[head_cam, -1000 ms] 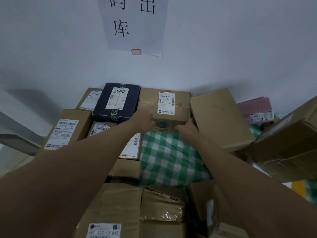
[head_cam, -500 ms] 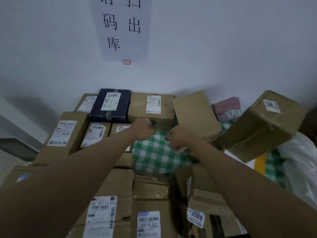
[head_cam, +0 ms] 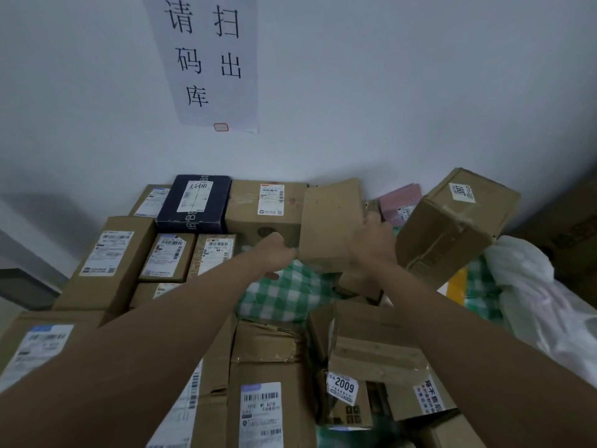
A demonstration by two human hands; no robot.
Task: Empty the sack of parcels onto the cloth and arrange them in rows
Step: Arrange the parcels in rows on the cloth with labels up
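Your right hand (head_cam: pixel 371 244) and left hand (head_cam: pixel 274 250) grip the plain carton (head_cam: pixel 329 221) — fingers curled round its edges — above the checked cloth (head_cam: pixel 290 295).

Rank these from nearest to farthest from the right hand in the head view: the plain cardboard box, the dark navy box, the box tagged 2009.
1. The plain cardboard box: the right hand grips its right edge, by the wall.
2. The box tagged 2009: toward the camera, below the hand in the picture.
3. The dark navy box: far to the left, in the back row against the wall.
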